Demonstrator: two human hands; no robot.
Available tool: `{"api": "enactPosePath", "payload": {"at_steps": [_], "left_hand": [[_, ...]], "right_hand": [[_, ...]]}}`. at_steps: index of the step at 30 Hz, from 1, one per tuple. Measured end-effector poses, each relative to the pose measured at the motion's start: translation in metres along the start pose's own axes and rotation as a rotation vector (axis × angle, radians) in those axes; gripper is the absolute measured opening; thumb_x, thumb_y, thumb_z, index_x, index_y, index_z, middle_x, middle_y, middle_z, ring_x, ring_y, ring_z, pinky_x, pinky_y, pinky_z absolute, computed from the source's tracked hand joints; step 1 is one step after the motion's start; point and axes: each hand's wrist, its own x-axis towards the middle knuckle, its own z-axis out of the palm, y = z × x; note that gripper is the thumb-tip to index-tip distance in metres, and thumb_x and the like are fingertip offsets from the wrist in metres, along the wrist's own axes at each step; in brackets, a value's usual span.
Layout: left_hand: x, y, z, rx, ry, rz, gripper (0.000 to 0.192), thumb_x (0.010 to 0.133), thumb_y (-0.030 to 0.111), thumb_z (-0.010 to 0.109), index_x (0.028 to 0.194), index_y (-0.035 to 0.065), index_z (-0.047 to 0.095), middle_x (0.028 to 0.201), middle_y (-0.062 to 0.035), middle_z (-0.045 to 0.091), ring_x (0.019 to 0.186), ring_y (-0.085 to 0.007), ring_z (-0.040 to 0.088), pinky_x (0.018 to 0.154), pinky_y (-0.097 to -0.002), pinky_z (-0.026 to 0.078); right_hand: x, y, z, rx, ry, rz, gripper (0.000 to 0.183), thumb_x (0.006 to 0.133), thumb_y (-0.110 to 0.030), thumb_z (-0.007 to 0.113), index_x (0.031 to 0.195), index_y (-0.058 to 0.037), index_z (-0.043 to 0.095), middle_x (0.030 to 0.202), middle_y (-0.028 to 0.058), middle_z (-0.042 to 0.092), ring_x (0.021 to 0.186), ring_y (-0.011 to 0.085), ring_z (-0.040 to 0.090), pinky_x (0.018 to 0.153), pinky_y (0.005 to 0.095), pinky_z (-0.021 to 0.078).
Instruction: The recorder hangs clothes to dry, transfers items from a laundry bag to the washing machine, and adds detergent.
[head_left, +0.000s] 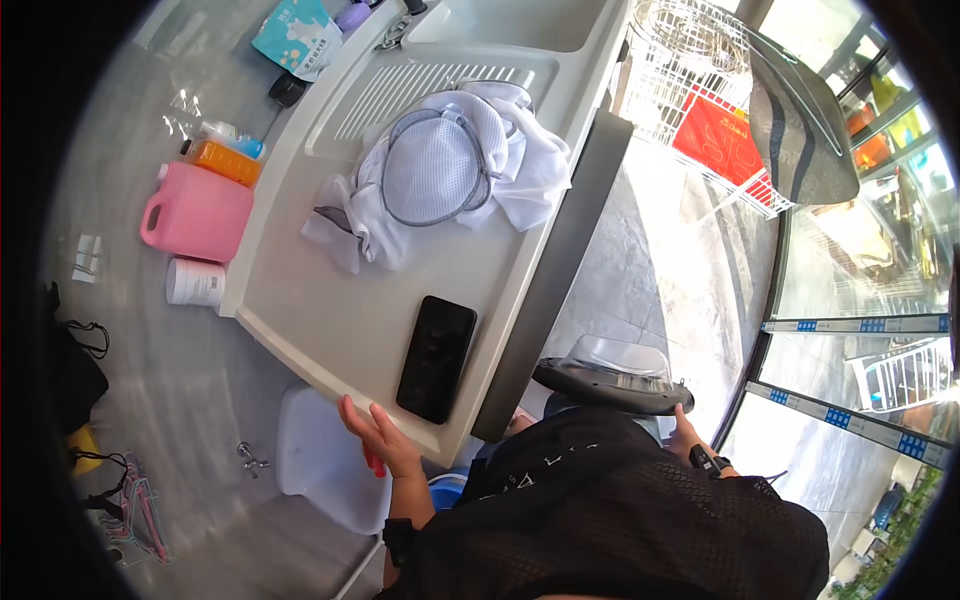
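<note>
My left hand (384, 441) is beside the near left edge of the sink counter (337, 300), fingers apart; a red thing shows just below them, and whether they touch is unclear. My right hand (681, 433) is at the outer end of a dark-rimmed door with a clear bulging cover (615, 375), which looks like a washing machine door. Its fingers are partly hidden, so its grip is unclear. A black smartphone (436, 360) lies on the counter. Beyond it, white mesh laundry bags (436, 166) with grey zips lie heaped, partly on the ribbed drainboard.
A pink jug (199, 212), white tub (196, 282), orange bottle (225, 161) and teal pouch (296, 37) line the counter's left side. A pale plastic basin (326, 457) is below left, near a wall tap (253, 459). A white wire rack (660, 97) stands far right.
</note>
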Motion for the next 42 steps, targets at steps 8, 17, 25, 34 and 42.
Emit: {"api": "enactPosePath", "payload": {"at_steps": [8, 17, 25, 34, 42], "left_hand": [[0.006, -0.009, -0.014, 0.116, -0.057, -0.014, 0.049, 0.092, 0.022, 0.038, 0.131, -0.0002, 0.018, 0.138, -0.0216, 0.011, 0.129, -0.0332, 0.015, 0.105, -0.0413, 0.018], [-0.006, -0.010, -0.001, 0.102, 0.005, 0.034, 0.056, 0.087, 0.019, 0.049, 0.130, -0.0020, 0.020, 0.136, -0.0240, 0.018, 0.127, -0.0366, 0.020, 0.104, -0.0428, 0.019], [-0.004, -0.015, -0.003, 0.128, 0.083, 0.057, 0.058, 0.085, 0.022, 0.052, 0.129, -0.0032, 0.023, 0.133, -0.0263, 0.023, 0.124, -0.0401, 0.025, 0.103, -0.0438, 0.020], [-0.003, -0.015, -0.004, 0.127, 0.120, 0.059, 0.059, 0.084, 0.032, 0.052, 0.126, -0.0008, 0.029, 0.130, -0.0262, 0.029, 0.120, -0.0408, 0.029, 0.099, -0.0454, 0.023], [0.081, -0.050, -0.050, 0.006, 0.323, 0.113, 0.065, 0.076, 0.020, 0.064, 0.127, 0.0004, 0.030, 0.127, -0.0220, 0.034, 0.119, -0.0365, 0.032, 0.097, -0.0434, 0.027]], "right_hand": [[0.008, -0.075, 0.082, 0.123, -0.145, -0.408, 0.059, 0.080, -0.054, 0.049, 0.118, -0.0096, 0.045, 0.121, 0.0075, 0.046, 0.109, 0.0262, 0.038, 0.093, 0.0427, 0.0237], [0.012, -0.186, 0.212, -0.167, -0.042, -1.125, 0.059, 0.083, -0.029, 0.053, 0.129, -0.0020, 0.027, 0.111, 0.0196, 0.050, 0.104, 0.0298, 0.050, 0.088, 0.0367, 0.0386], [-0.007, -0.189, 0.296, -0.040, -0.498, -0.791, 0.067, 0.083, -0.061, 0.037, 0.125, -0.0096, 0.042, 0.118, 0.0077, 0.046, 0.109, 0.0248, 0.041, 0.088, 0.0429, 0.0332], [-0.040, -0.182, 0.268, -0.222, -0.596, -0.709, 0.082, 0.075, -0.066, 0.046, 0.138, -0.0197, 0.022, 0.142, 0.0056, 0.022, 0.125, 0.0345, 0.028, 0.098, 0.0577, 0.0123], [-0.122, -0.058, 0.228, -0.299, -0.514, -0.733, 0.039, 0.086, -0.038, 0.046, 0.110, -0.0079, 0.046, 0.100, 0.0133, 0.055, 0.085, 0.0261, 0.056, 0.069, 0.0403, 0.0431]]}}
